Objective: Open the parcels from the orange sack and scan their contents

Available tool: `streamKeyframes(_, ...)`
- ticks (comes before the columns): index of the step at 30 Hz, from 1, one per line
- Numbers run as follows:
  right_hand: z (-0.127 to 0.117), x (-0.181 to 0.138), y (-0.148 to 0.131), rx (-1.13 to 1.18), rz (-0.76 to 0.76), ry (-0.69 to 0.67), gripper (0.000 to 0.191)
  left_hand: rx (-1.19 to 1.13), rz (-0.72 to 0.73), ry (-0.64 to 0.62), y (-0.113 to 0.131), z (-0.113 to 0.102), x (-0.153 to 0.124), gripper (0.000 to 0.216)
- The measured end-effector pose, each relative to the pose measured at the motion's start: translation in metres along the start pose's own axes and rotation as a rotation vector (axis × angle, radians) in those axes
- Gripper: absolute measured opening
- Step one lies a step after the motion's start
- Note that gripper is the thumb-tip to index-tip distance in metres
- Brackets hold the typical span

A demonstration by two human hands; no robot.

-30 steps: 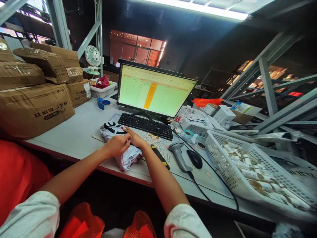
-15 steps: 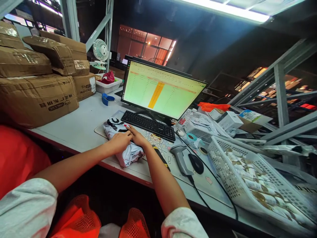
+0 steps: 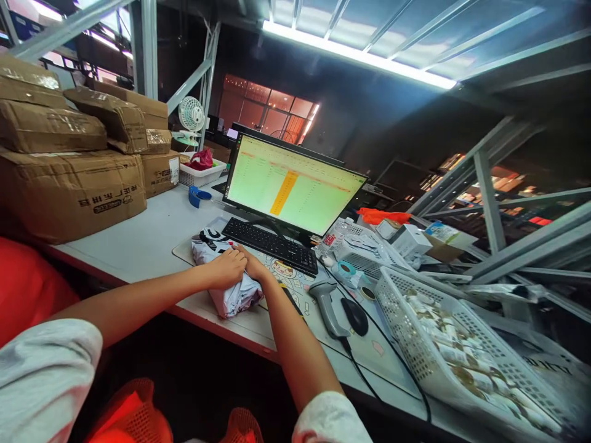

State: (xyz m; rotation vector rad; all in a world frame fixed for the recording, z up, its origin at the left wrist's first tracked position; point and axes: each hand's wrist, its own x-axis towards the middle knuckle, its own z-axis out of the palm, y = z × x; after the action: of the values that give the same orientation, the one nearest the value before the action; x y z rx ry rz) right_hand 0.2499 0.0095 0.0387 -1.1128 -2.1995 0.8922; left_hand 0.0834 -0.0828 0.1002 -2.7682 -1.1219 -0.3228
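A crumpled white plastic mailing bag [image 3: 236, 299] with black print lies at the table's front edge, bulging and partly covered by my hands. My left hand [image 3: 229, 268] rests on top of it, closed, its fingers curled in against the bag. Right beside it, my right hand [image 3: 250, 263] is closed too, its fingers touching those of my left hand at the upper part of the bag. What the fingertips pinch is hidden. Behind the bag stands a black keyboard [image 3: 272, 245], and a grey barcode scanner [image 3: 327, 306] lies to the right of my right forearm.
A monitor [image 3: 295, 184] stands behind the keyboard. Cardboard boxes [image 3: 78, 197] are stacked at the left, near a blue tape dispenser [image 3: 199, 197]. To the right are a black mouse [image 3: 354, 315], cables and a white basket [image 3: 406, 332] of small rolled items.
The head view has tilted up slightly and turned right. My right hand's fingers have drawn in and curled closer against my left hand; the bag stays under both hands.
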Motion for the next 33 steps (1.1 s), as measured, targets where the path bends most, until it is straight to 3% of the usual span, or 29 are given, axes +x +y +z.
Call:
streamKeyframes(7, -0.004, -0.011, -0.019, -0.063, 0.064, -0.059, 0.076, -0.218, 0.097, 0.025, -0.002, -0.010, -0.025, 0.020)
streamKeyframes(12, 0.002, -0.015, -0.034, -0.123, 0.086, -0.055, 0.090, -0.193, -0.073, 0.089, 0.026, -0.003, -0.056, 0.034)
streamKeyframes(18, 0.010, -0.020, -0.042, -0.119, 0.102, -0.044, 0.070, -0.299, -0.156, 0.095, 0.078, 0.007, -0.128, 0.035)
streamKeyframes(23, 0.030, -0.029, -0.057, -0.100, 0.025, -0.083, 0.059, -0.568, -0.358, 0.150, 0.111, 0.028, -0.188, 0.031)
streamKeyframes(26, 0.032, -0.030, -0.067, -0.105, -0.035, 0.028, 0.052, -0.661, -0.360, 0.184, 0.101, 0.020, -0.197, 0.026)
streamKeyframes(29, 0.015, -0.044, -0.069, -0.129, 0.023, 0.275, 0.042, -0.660, -0.298, 0.355, 0.070, -0.009, -0.186, 0.021)
streamKeyframes(31, -0.004, -0.069, -0.064, -0.154, 0.081, 0.420, 0.048, -0.579, -0.276, 0.485, 0.043, -0.027, -0.171, 0.021)
streamKeyframes(33, -0.019, -0.106, -0.054, -0.238, 0.161, 0.532, 0.051, -0.473, -0.273, 0.527, 0.010, -0.033, -0.154, 0.023)
